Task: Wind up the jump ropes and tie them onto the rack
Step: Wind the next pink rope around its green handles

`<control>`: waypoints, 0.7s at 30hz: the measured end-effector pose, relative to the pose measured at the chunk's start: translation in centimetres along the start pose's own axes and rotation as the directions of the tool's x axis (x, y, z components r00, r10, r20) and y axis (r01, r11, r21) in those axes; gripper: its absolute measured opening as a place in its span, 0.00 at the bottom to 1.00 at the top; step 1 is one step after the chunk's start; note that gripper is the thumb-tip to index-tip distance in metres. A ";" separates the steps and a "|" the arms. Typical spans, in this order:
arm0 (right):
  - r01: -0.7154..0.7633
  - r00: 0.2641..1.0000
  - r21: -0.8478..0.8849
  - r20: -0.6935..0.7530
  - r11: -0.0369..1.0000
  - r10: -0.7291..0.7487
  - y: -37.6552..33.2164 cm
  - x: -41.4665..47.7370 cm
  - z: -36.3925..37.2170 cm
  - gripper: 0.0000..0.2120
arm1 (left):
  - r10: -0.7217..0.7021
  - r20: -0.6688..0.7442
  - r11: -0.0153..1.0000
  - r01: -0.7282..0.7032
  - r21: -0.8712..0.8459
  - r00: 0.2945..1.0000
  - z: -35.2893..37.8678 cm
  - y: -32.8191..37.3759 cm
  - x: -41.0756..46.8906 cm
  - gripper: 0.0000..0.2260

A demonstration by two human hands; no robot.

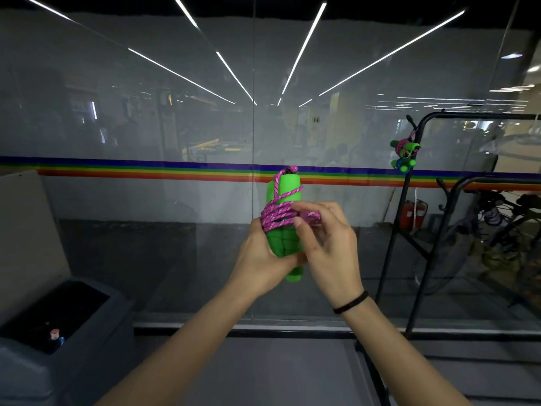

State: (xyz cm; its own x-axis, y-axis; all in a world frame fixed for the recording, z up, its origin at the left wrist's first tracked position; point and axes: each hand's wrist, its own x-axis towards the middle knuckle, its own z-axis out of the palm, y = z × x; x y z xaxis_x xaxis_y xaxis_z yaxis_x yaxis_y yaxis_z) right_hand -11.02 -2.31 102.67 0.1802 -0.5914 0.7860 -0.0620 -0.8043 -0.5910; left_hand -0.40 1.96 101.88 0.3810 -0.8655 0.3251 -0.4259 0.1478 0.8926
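Two green foam jump rope handles (286,191) stand upright side by side in front of me, bound by several turns of pink cord (276,216). My left hand (259,265) grips the handles from below and the left. My right hand (328,244) pinches a loop of the pink cord at the right of the winding. A black metal rack (415,183) stands to the right. Two wound jump ropes (405,153) with green handles hang tied on its upper left post, one with pink cord, one with blue.
A glass wall (175,127) with a rainbow stripe runs straight ahead. A grey bin (58,332) with a dark opening and a bottle inside sits at the lower left. Bicycles (497,218) and red fire extinguishers (411,213) stand behind the rack.
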 end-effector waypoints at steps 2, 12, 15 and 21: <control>0.010 1.000 0.014 -0.020 1.000 -0.009 0.0 0.0 -0.1 0.15 | 0.012 0.030 0.997 -0.010 -0.074 0.999 0.0 -0.1 -0.3 0.29; -0.089 0.990 0.264 0.133 0.960 0.055 0.1 0.1 -0.9 0.12 | 0.112 -0.050 0.990 -0.116 -0.083 0.992 -0.4 -0.6 -0.2 0.32; -0.095 0.982 0.221 0.180 0.971 0.055 0.5 -0.2 -0.9 0.12 | 0.114 -0.048 0.992 -0.116 -0.042 0.992 -0.6 -0.4 -0.3 0.31; -0.050 0.989 0.021 0.137 0.999 0.047 0.3 0.0 -0.9 0.06 | 0.143 -0.084 0.987 -0.136 0.086 0.986 -0.3 -0.5 -0.7 0.31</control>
State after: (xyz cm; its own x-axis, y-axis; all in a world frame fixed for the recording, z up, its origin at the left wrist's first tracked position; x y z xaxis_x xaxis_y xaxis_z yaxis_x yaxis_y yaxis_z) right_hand -11.94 -2.59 102.70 0.3101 -0.6148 0.7251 -0.0502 -0.7723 -0.6333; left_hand -0.24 2.66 101.27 0.3839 -0.7922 0.4744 -0.5427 0.2221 0.8100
